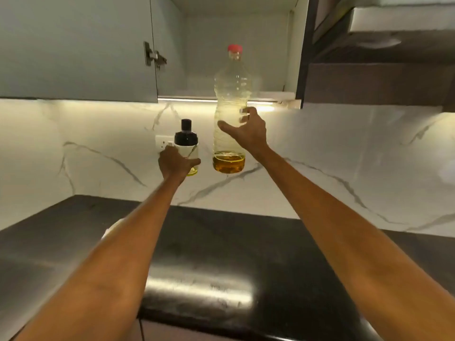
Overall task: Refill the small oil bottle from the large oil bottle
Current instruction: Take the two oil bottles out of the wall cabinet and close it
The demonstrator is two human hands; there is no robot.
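Observation:
I hold both bottles up in the air in front of the marble backsplash. The small oil bottle (186,143) is clear with a black pump cap and a thin layer of yellow oil at its bottom; my left hand (175,164) grips its lower body. To its right is the large oil bottle (230,94), tall, clear plastic, with a red cap and a little amber oil at the base. My right hand (247,130) wraps around its middle. Both bottles are upright and capped.
A dark glossy countertop (209,254) lies below my arms. An upper cabinet (236,33) stands open behind the large bottle, its door (73,45) swung left. A wall socket (162,141) sits behind the small bottle. A dark range hood (381,57) hangs at the upper right.

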